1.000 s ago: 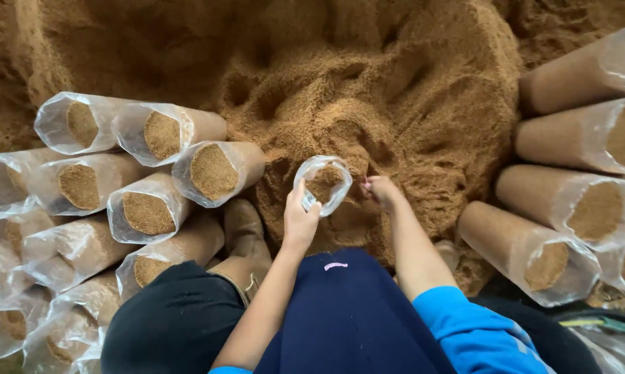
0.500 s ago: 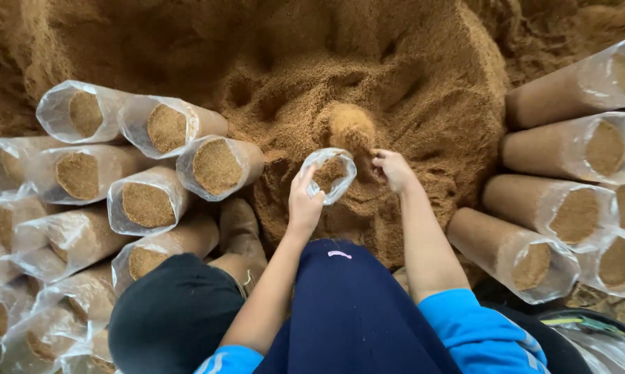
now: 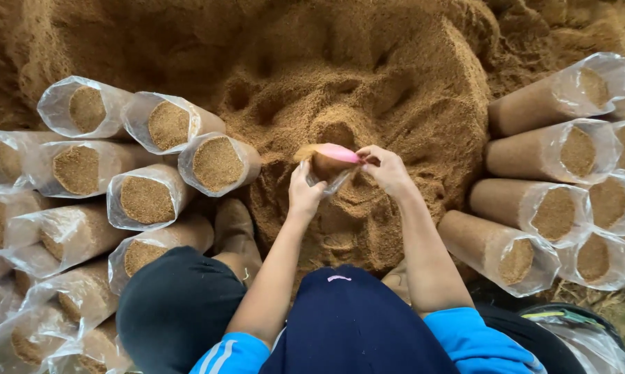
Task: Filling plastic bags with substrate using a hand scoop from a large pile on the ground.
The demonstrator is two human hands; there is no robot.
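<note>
My left hand [image 3: 304, 195] pinches the rim of a small clear plastic bag [image 3: 328, 181] that hangs open over the sawdust heap [image 3: 368, 76]. Just to the right of it, my right hand [image 3: 387, 170] grips a pink scoop [image 3: 339, 152] held level over the bag's mouth. The scoop's left end carries brown sawdust. The two hands are close together, almost touching, in front of a dug-out hollow in the heap. The lower part of the bag is hard to make out against the sawdust.
Several clear bags packed with sawdust [image 3: 215, 163] lie stacked on the left, mouths facing me. More filled bags [image 3: 534, 215] lie stacked on the right. A brown boot [image 3: 235, 225] rests by the heap, and a dark round container [image 3: 569, 325] sits at the lower right.
The open bag's mouth, round and facing up before, is now pulled narrower. My right hand has come from the sawdust to the bag with a pink scoop of sawdust over it.
</note>
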